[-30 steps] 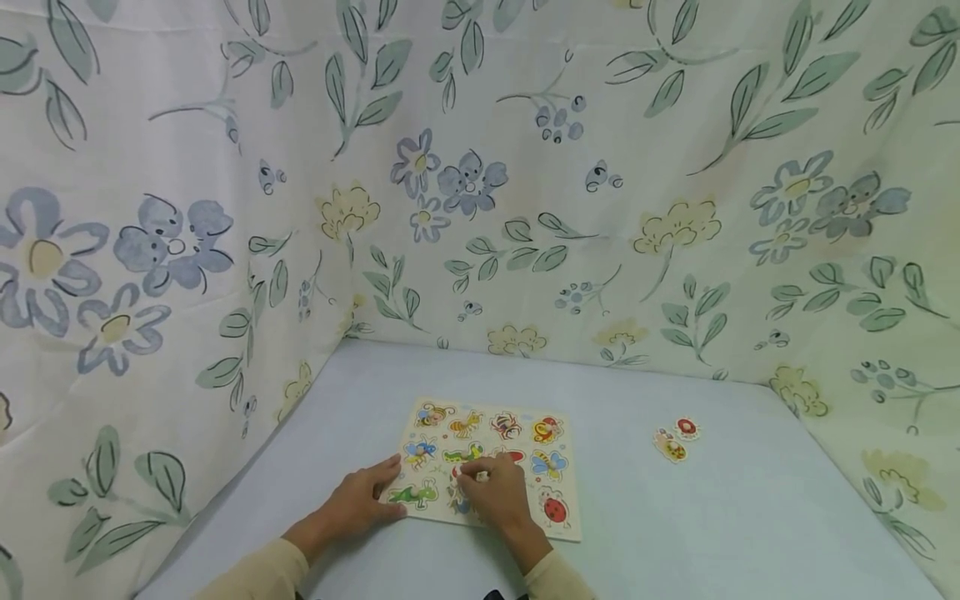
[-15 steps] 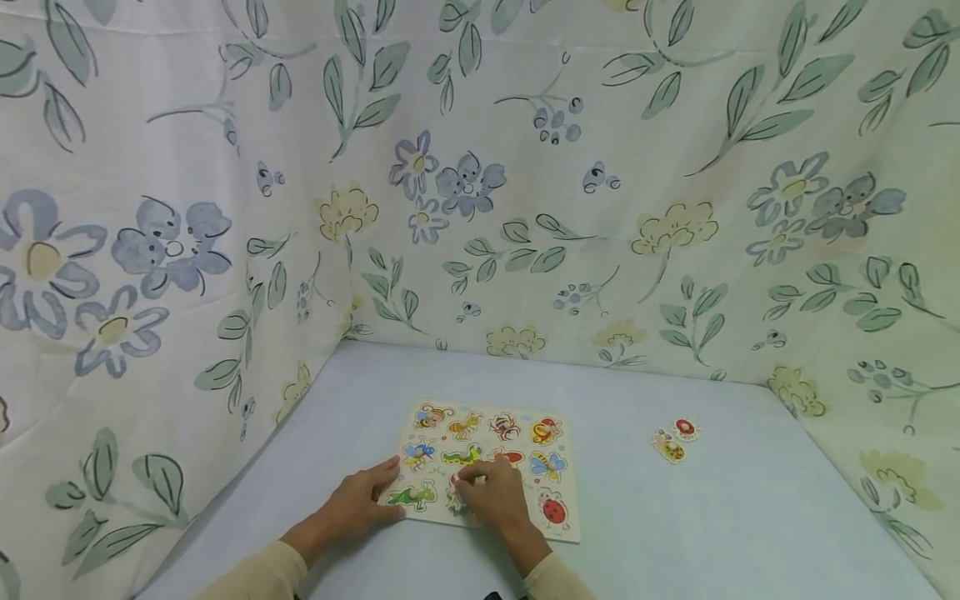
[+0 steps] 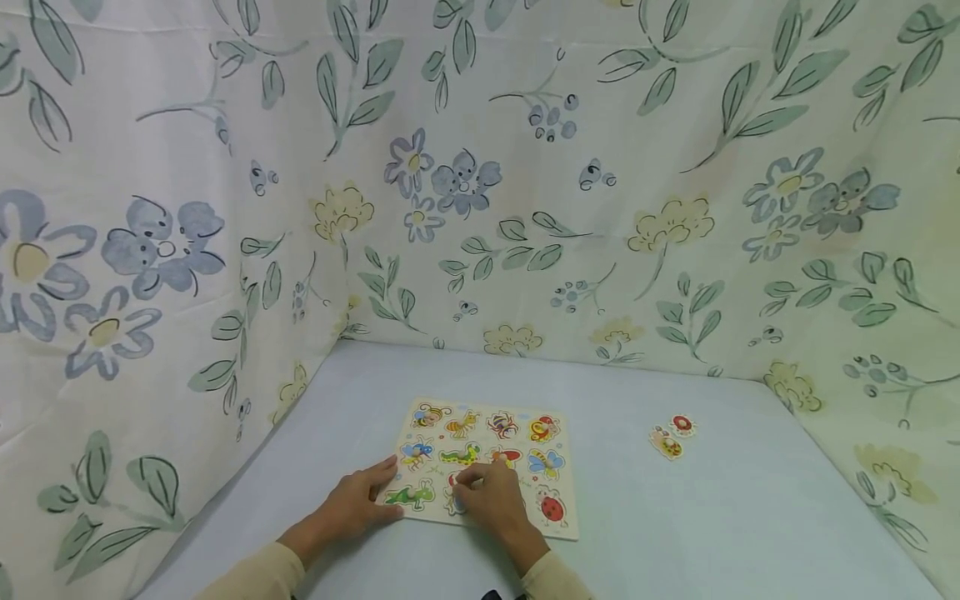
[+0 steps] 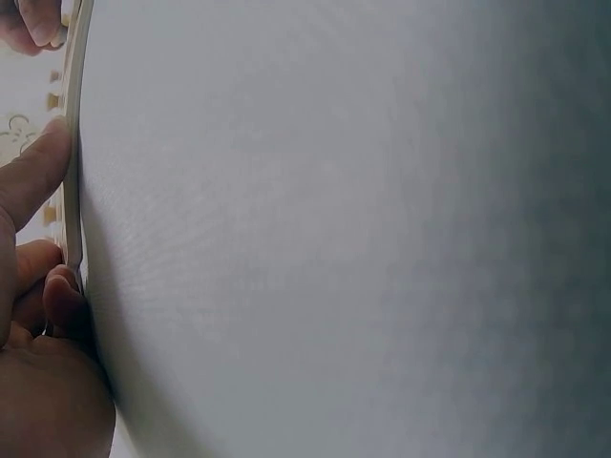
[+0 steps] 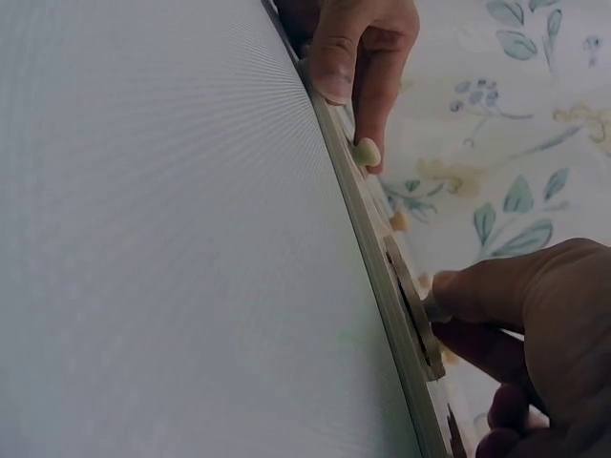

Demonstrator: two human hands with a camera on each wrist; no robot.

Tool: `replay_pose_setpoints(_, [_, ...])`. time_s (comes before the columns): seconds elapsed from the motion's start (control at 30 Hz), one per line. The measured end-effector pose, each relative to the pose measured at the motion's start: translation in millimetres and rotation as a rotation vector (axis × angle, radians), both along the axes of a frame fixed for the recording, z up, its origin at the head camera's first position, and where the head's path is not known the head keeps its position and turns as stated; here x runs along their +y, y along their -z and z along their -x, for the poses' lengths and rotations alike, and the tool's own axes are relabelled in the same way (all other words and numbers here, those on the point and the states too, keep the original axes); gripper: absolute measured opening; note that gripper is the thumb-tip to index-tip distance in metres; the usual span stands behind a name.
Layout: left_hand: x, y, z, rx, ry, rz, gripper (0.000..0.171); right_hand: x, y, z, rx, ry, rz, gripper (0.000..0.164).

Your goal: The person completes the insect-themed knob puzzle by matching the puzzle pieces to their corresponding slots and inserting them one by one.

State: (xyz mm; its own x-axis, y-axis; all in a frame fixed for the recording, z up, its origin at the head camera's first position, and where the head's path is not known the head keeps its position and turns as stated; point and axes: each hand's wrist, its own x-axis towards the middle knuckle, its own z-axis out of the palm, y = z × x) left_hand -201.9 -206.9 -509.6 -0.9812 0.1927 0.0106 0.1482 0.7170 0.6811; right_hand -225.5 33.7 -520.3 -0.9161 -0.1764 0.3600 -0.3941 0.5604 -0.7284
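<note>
A wooden peg puzzle board point(image 3: 567, 496) with colourful insect pieces lies on the table. My left hand point(image 3: 356, 504) grips its near left corner, thumb on the front edge and fingers along the left side. In the right wrist view, my right hand point(image 5: 563, 334) pinches the small knob point(image 5: 436, 307) of a puzzle piece point(image 5: 412, 310) between thumb and forefinger. The piece sits tilted against the board in the near row, one end raised. In the head view, my right hand point(image 3: 491, 502) covers part of that piece and neighbouring spots. A green grasshopper piece point(image 3: 411, 495) lies beside my left hand.
Two loose pieces, a round red one point(image 3: 682, 425) and a yellowish one with a red-dotted body point(image 3: 666, 442), lie right of the board. The pale table point(image 3: 720, 517) is bounded behind and at the sides by a floral curtain point(image 3: 525, 275).
The puzzle piece under my right hand has turned slightly, while the hand stays over the same spot. My left hand keeps its place at the corner. The head view has shifted slightly.
</note>
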Motion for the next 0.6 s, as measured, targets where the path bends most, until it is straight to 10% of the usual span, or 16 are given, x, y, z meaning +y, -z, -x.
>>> replay_pose_setpoints(0.6, [1.8, -0.7, 0.9, -0.025, -0.008, 0.003, 0.080, 3.2, 3.4, 3.1, 0.041, -0.048, -0.036, 0.005])
